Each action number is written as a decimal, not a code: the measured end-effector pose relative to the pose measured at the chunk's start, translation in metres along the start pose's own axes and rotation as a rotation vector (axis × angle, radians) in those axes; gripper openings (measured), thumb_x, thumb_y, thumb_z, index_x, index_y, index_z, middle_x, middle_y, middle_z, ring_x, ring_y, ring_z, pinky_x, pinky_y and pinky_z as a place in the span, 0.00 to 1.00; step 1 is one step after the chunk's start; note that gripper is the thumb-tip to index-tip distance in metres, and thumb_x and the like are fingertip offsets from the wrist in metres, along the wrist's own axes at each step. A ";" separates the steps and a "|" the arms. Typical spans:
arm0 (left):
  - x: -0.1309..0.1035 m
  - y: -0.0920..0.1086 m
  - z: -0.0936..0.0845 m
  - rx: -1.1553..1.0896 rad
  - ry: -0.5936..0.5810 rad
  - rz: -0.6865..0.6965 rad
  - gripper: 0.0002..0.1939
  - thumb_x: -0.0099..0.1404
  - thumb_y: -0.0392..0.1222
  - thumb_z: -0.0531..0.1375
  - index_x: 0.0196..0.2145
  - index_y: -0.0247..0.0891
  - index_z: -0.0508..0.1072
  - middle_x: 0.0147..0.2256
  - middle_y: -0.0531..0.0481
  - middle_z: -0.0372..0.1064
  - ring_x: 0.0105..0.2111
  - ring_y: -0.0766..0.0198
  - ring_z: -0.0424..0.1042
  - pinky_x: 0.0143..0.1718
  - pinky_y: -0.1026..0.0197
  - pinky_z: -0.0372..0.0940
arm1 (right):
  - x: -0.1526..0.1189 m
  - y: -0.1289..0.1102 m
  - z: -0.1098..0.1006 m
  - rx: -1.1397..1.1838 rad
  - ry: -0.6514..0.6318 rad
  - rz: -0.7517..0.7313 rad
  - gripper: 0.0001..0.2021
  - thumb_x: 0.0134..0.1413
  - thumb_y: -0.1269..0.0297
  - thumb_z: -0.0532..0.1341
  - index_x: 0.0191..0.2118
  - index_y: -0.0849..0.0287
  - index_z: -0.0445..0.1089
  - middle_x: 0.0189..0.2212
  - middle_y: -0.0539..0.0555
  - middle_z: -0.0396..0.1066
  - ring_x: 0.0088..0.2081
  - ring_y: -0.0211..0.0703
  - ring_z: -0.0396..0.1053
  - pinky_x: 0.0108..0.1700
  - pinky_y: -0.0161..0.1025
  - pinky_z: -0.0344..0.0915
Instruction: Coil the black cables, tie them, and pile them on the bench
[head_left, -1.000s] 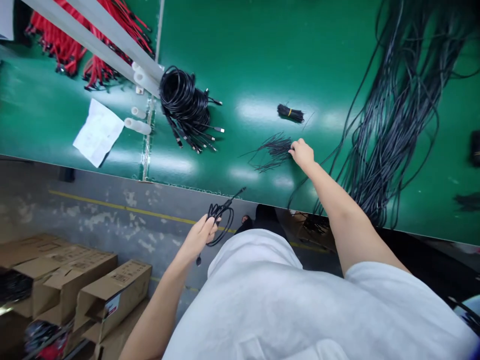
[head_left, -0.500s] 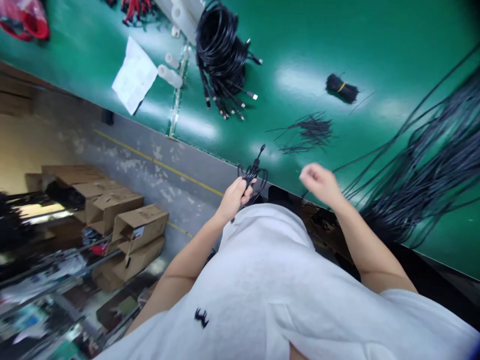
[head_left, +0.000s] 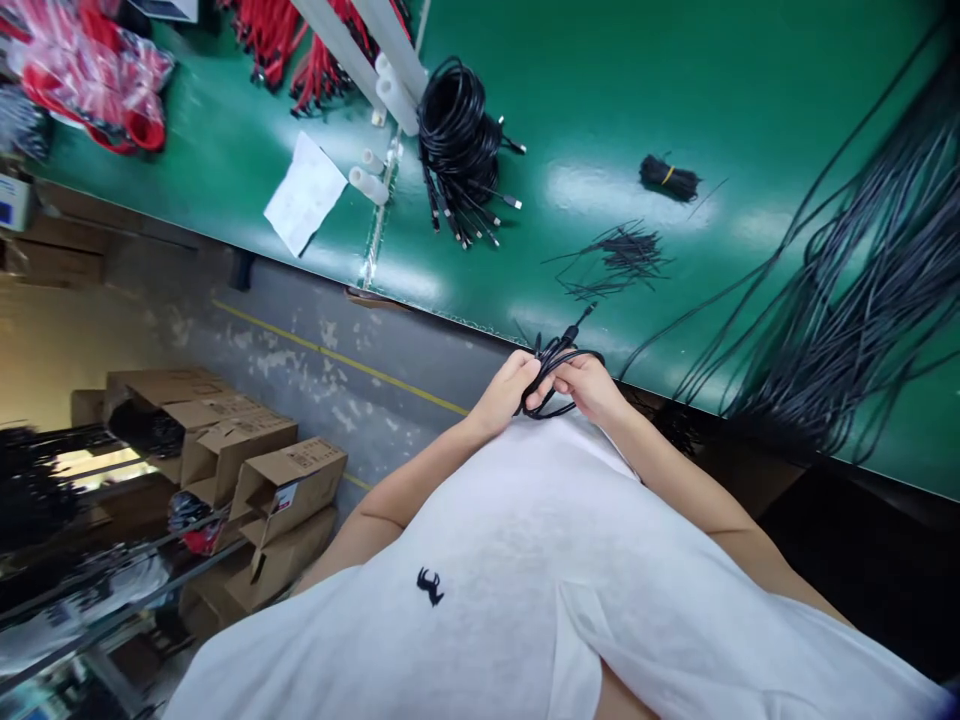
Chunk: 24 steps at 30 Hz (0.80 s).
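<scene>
A coiled black cable (head_left: pixel 553 362) is held between both hands at the table's front edge, its connector end pointing up and right over the green surface. My left hand (head_left: pixel 516 388) is closed on the coil's left side. From the right, my right hand (head_left: pixel 586 386) pinches the same coil, fingers bent around its strands. Just beyond the hands lies a loose pile of short black ties (head_left: pixel 628 256). Farther back is a bundle of black ties (head_left: pixel 670 178) with a yellow band round it.
A stack of coiled black cables (head_left: pixel 459 135) lies on the green table (head_left: pixel 570 90). Long loose black cables (head_left: pixel 862 290) spread at the right. White paper (head_left: pixel 305 193), white rolls (head_left: pixel 369 186) and red cables (head_left: pixel 322 70) are at the left; cardboard boxes (head_left: pixel 289 485) stand below.
My right hand has moved left from its raised, empty position and taken hold of the coil. My left hand and the coil have moved right. The camera view has shifted.
</scene>
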<state>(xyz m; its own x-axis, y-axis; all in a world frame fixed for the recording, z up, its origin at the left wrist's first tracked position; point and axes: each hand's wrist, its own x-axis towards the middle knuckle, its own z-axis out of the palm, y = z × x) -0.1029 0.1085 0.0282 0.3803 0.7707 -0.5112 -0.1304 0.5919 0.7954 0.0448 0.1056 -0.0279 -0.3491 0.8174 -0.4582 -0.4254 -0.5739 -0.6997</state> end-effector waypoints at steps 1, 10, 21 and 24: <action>-0.001 -0.001 -0.001 -0.029 0.024 0.004 0.17 0.67 0.53 0.59 0.34 0.38 0.60 0.22 0.58 0.62 0.18 0.74 0.56 0.22 0.68 0.53 | 0.000 -0.001 0.002 -0.007 0.012 -0.020 0.13 0.47 0.56 0.65 0.25 0.60 0.67 0.17 0.49 0.66 0.20 0.30 0.50 0.22 0.31 0.46; -0.009 -0.008 -0.028 0.235 0.130 0.098 0.23 0.69 0.48 0.57 0.57 0.35 0.67 0.26 0.57 0.62 0.21 0.72 0.57 0.26 0.67 0.55 | -0.005 0.003 0.022 -0.750 0.074 -0.240 0.09 0.58 0.60 0.56 0.31 0.58 0.68 0.24 0.50 0.68 0.24 0.35 0.59 0.28 0.35 0.55; -0.006 0.006 -0.047 0.411 -0.013 0.147 0.15 0.68 0.50 0.57 0.40 0.33 0.72 0.22 0.54 0.61 0.22 0.68 0.56 0.25 0.65 0.55 | 0.002 -0.049 0.027 -1.552 -0.484 -0.890 0.16 0.68 0.69 0.48 0.48 0.55 0.73 0.50 0.58 0.73 0.55 0.49 0.66 0.51 0.47 0.61; -0.007 0.017 -0.053 0.311 -0.144 0.042 0.14 0.68 0.50 0.57 0.38 0.35 0.70 0.19 0.58 0.55 0.19 0.71 0.52 0.22 0.66 0.51 | 0.004 -0.065 0.033 -1.667 -0.591 -0.924 0.17 0.68 0.69 0.47 0.48 0.58 0.73 0.47 0.60 0.73 0.49 0.49 0.68 0.47 0.47 0.62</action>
<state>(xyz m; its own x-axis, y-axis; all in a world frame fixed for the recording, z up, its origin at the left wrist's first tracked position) -0.1563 0.1254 0.0280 0.5088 0.7388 -0.4419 0.1278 0.4428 0.8875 0.0431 0.1439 0.0339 -0.8506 0.4701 0.2357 0.3272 0.8240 -0.4627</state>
